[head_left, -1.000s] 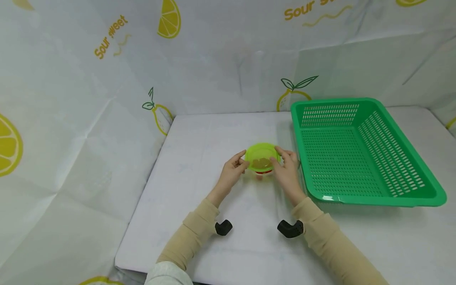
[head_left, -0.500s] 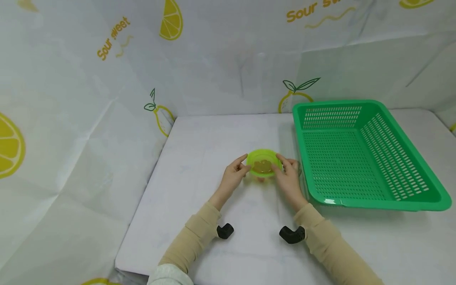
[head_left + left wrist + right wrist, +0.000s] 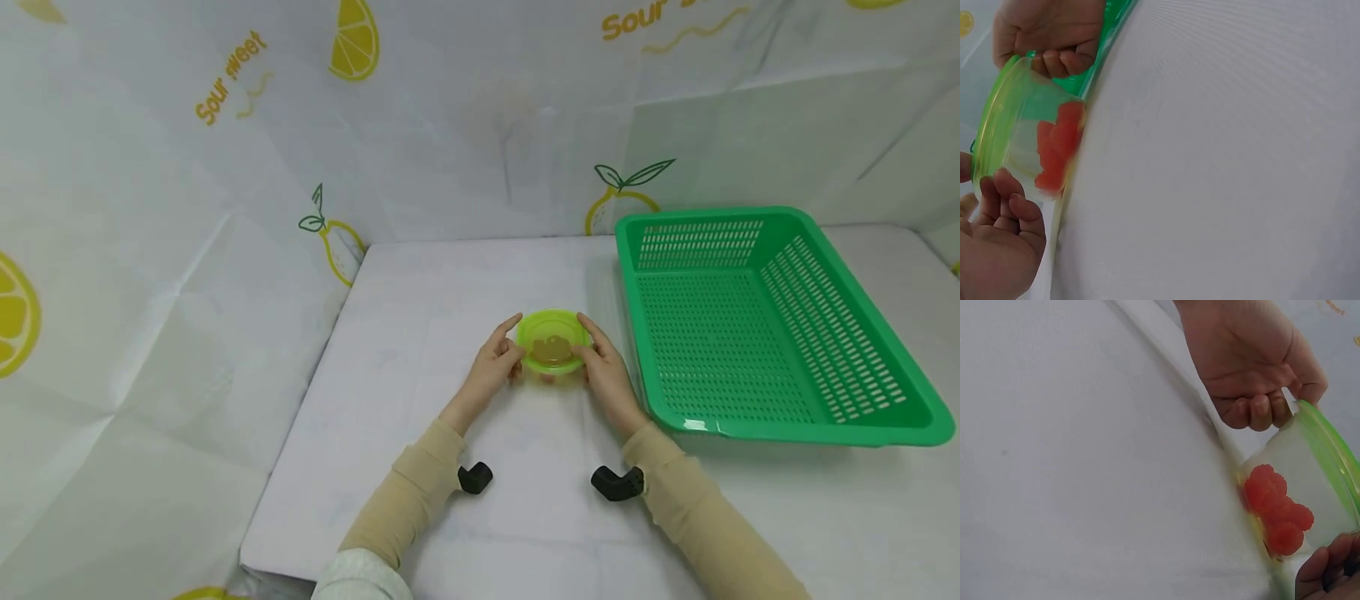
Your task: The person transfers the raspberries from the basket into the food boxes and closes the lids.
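Observation:
A clear tub with a lime-green lid [image 3: 553,340] stands in the middle of the white table [image 3: 450,275], with red raspberries [image 3: 1057,153] inside. My left hand [image 3: 504,350] grips the lid's left rim between thumb and forefinger. My right hand [image 3: 596,350] grips the right rim the same way. In the left wrist view the tub [image 3: 1022,119] sits between my left hand [image 3: 994,250] and my right hand [image 3: 1047,31]. The right wrist view shows the raspberries [image 3: 1275,509] against the tub's bottom, my left hand [image 3: 1247,356] behind and my right hand [image 3: 1329,575] in front.
A large green perforated basket [image 3: 750,215] lies to the right of the tub, close to my right hand, with nothing in it. Lemon-print sheets stand as walls behind and on the left. The table's front edge runs under my forearms.
Both hands keep their hold while the tub has come down a little and now looks to rest on the table. The basket has not moved.

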A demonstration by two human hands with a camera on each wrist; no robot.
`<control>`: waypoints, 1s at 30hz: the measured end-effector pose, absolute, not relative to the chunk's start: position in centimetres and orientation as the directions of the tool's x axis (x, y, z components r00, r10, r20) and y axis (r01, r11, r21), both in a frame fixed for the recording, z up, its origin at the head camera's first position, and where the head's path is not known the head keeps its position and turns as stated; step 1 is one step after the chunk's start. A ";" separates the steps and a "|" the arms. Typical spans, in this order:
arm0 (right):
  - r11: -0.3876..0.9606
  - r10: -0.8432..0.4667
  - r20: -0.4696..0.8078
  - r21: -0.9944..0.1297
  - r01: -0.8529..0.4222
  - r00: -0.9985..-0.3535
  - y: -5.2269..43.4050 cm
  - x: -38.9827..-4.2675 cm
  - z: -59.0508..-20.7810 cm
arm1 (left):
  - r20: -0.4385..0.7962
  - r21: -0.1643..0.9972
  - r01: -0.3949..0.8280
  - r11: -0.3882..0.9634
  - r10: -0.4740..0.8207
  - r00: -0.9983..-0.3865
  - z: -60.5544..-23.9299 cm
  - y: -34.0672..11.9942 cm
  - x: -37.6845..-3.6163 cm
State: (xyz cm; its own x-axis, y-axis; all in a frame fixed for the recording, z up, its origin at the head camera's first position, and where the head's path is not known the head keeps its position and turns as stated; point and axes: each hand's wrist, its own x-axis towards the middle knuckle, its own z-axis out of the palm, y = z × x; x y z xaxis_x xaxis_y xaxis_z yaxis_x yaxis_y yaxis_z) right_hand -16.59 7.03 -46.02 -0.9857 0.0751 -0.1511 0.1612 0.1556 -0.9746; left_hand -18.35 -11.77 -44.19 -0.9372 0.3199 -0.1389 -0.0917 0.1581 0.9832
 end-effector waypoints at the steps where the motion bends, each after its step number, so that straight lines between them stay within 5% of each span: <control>1: 0.157 0.082 -0.151 -0.974 0.162 -0.985 7.1 -16.7 -46.0 | -0.140 0.983 -0.092 0.157 0.330 -0.934 -44.2 -11.8 -18.5; 8: 0.171 0.111 -0.061 -0.982 0.079 -0.992 7.1 -17.0 -46.6 | -0.134 0.982 -0.086 0.169 0.301 -0.944 -45.3 -11.5 -19.3; 15: 0.171 0.109 -0.050 -0.983 0.069 -0.993 6.9 -17.0 -47.0 | -0.186 0.981 -0.196 -0.003 0.308 -0.933 -46.0 -11.4 -19.5; 30: -0.261 0.024 -0.188 -0.949 0.175 -0.982 6.9 -17.3 -46.6 | -0.188 0.959 -0.239 -0.152 0.291 -0.938 -47.6 -10.8 -19.9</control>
State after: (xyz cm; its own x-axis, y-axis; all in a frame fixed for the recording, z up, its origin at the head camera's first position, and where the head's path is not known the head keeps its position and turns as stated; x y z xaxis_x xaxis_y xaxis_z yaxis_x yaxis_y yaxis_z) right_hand -17.28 6.92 -46.61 -0.9819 0.0242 -0.1880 0.1753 -0.2606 -0.9494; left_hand -19.92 -10.83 -47.64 -0.9381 0.2911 -0.1878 -0.2392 -0.1521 0.9590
